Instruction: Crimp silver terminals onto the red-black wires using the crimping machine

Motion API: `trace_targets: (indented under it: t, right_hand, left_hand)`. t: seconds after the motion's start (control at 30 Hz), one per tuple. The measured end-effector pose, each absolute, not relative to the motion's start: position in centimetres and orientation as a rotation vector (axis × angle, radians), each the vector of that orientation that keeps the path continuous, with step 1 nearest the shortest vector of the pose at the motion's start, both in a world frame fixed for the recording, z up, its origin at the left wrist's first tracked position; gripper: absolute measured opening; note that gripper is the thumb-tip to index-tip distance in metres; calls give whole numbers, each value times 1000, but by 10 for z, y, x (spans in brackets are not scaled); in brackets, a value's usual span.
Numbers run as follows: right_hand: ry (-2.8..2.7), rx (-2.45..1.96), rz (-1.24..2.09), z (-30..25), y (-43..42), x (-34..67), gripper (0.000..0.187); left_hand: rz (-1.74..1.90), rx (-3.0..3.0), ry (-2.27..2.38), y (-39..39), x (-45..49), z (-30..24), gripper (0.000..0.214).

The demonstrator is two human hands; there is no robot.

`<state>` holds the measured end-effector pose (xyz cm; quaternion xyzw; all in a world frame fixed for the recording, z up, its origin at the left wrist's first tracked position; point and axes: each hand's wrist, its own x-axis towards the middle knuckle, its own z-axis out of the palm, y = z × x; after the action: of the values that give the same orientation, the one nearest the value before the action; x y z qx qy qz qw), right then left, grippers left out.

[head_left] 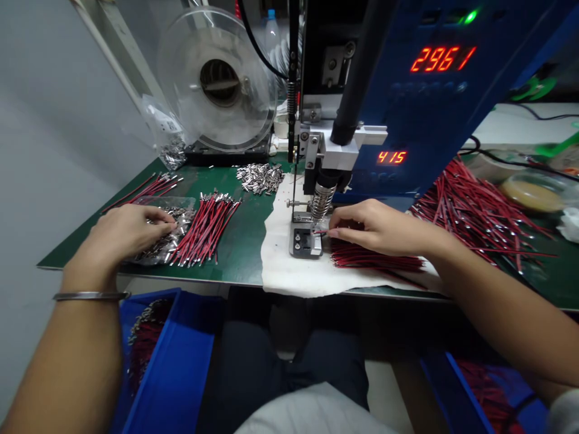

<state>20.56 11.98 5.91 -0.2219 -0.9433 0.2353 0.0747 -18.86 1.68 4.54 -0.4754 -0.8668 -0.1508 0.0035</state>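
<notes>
View: head cam, looking down at green surface (pixel 244 247).
Landmark: blue machine (pixel 429 120), centre-rear; all places below are rel. to it.
Readouts: upper readout (pixel 442 58) shows 2961, lower readout (pixel 391 157) shows 415, both on machine front.
R hand (pixel 375 228): at foot of machine, thumb + forefinger pinched shut on a red wire (pixel 322 231), wire tip at the metal fixture (pixel 307 240) under the machine's head.
L hand (pixel 129 232): well left of machine, palm down, fingertips on clear bag (pixel 178 211). Whether it grips a piece, can't tell.
Clear bag: lies flat on surface, holds small metal terminals.
2nd bag (pixel 169 147): left-rear of machine, by clear reel (pixel 217 78); more metal bits inside.
Blue bin (pixel 181 361): front-left of machine, below surface edge; holds wires w/ metal ends.
2nd blue bin (pixel 436 374): front-right, below edge; red wires inside.
Clear tub (pixel 534 193): far right of machine; yellowish contents, can't tell what.
Loose, no container: wire bundle (pixel 205 229) just right of clear bag; terminal pile (pixel 260 176) just left of machine; wire stack (pixel 375 260) under R hand on white cloth (pixel 289 265); big wire heap (pixel 474 211) right of machine.
</notes>
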Motion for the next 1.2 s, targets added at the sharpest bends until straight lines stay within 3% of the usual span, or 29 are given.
trace_targets:
  t: [0.27,0.43,0.57,0.83,1.0,1.2]
  right_hand:
    - [-2830,-644,697,58,119,206,29]
    - [-2821,-610,689,59,119,204,31]
    - [-2805,-646,646,58,118,204,26]
    - [-2766,-685,651,57,113,203,20]
    - [-2737,-783,640,56,109,201,23]
    - [-2726,-843,628,58,104,198,19]
  left_hand:
    - [-657,-1315,-2609,5,-174,63,8]
    - [-1394,-1594,-2277,-11,-101,74,19]
    - [-1726,-1932,-2106,-6,-37,59,10]
    - [-2523,-1760,-2089,30,10,21,20]
    - [-2700,-1738,-2172,39,18,6,20]
    - [-2619,-1835,-2296,35,21,-1,20]
